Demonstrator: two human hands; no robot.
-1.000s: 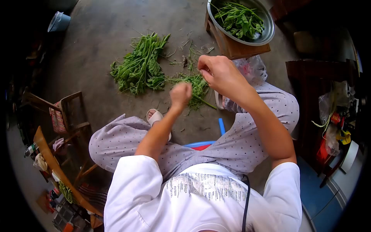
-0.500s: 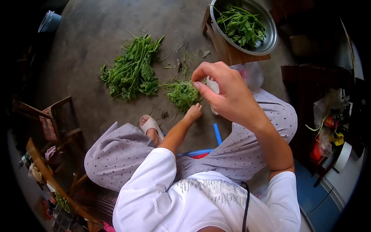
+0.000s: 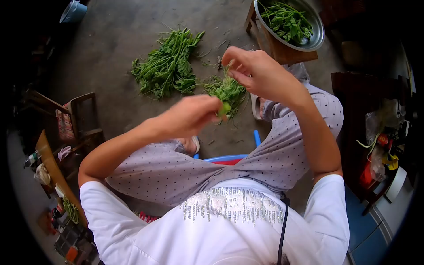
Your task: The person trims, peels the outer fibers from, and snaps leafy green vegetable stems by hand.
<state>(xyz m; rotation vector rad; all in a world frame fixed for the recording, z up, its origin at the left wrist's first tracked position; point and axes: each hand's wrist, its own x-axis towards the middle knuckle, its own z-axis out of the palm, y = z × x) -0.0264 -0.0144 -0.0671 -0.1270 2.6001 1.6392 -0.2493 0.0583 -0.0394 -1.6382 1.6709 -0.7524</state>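
Note:
My left hand (image 3: 192, 115) is raised over my lap, blurred by motion. Its fingers close on a small green leafy piece (image 3: 225, 109). Farther right, my right hand (image 3: 263, 73) is held up with thumb and fingers curled in a pinch; what lies between them is too small to make out. Behind and below both hands, a small heap of stringy green trimmings (image 3: 234, 93) lies on the floor, partly covered by them. To its left is a larger pile of leafy green stems (image 3: 170, 66).
A metal basin (image 3: 319, 37) of leafy greens (image 3: 287, 22) stands on a wooden stool (image 3: 280, 54) at the upper right. A small wooden chair (image 3: 81, 115) is at left, a blue bucket (image 3: 74, 12) at upper left. Dark furniture (image 3: 353, 90) stands at right.
My left hand has risen from the trimmings heap, moving up and left with a green piece in it. The right hand has shifted slightly upward, and the view has moved a little.

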